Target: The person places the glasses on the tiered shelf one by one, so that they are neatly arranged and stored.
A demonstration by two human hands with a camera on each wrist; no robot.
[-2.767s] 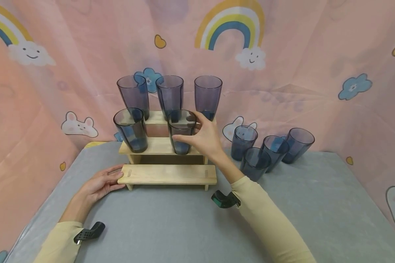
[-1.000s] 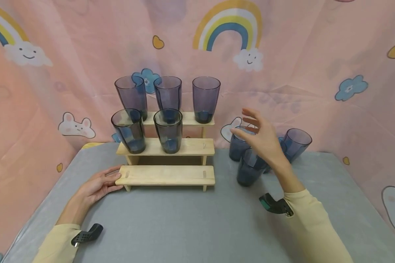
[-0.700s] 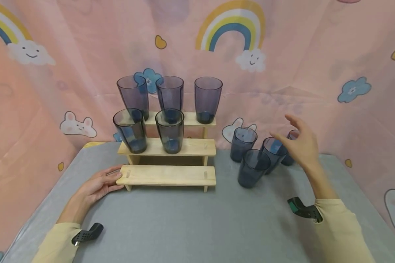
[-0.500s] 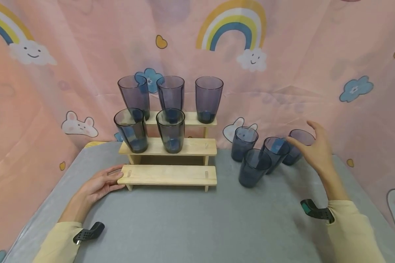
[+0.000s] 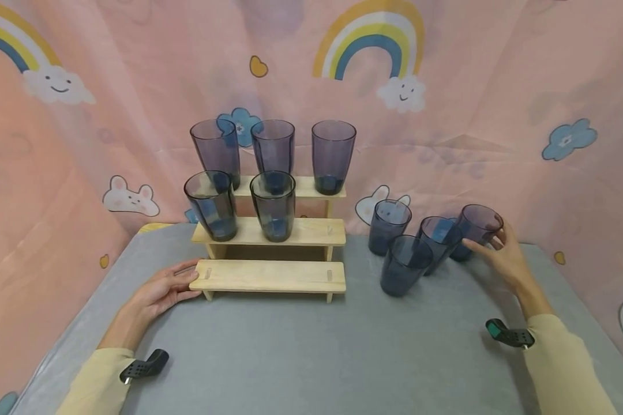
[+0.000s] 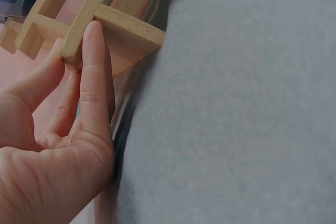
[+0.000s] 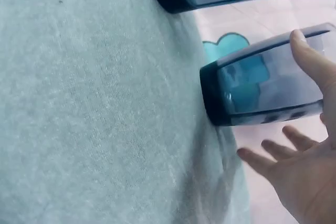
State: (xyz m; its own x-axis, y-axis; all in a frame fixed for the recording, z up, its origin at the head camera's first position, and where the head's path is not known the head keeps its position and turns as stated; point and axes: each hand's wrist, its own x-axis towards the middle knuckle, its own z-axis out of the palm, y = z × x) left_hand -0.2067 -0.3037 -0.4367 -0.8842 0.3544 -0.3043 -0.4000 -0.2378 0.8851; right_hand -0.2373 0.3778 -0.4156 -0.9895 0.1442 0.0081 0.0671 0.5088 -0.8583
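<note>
My left hand [image 5: 158, 297] pinches the left end of the lowest step of a three-tier wooden stand [image 5: 270, 275]; in the left wrist view the thumb and fingers lie on opposite sides of the board [image 6: 86, 38]. Three bluish-purple drinking glasses stand on the top tier, two on the left and middle of the second tier. At the right, my right hand [image 5: 509, 262] is around the rearmost loose drinking glass [image 5: 477, 227]. In the right wrist view its thumb overlaps the glass [image 7: 273, 77], while the spread fingers appear apart from it.
More loose glasses stand close to the one by my right hand: a front glass [image 5: 405, 268], a back-left glass [image 5: 388, 227] and a middle glass [image 5: 438, 245]. Grey cloth covers the table [image 5: 311, 357]. A pink patterned curtain [image 5: 446, 69] hangs behind.
My right hand has left the second glass on the middle tier, swung right past the nearer loose glasses and lowered around the rearmost one. My left hand stays on the stand.
</note>
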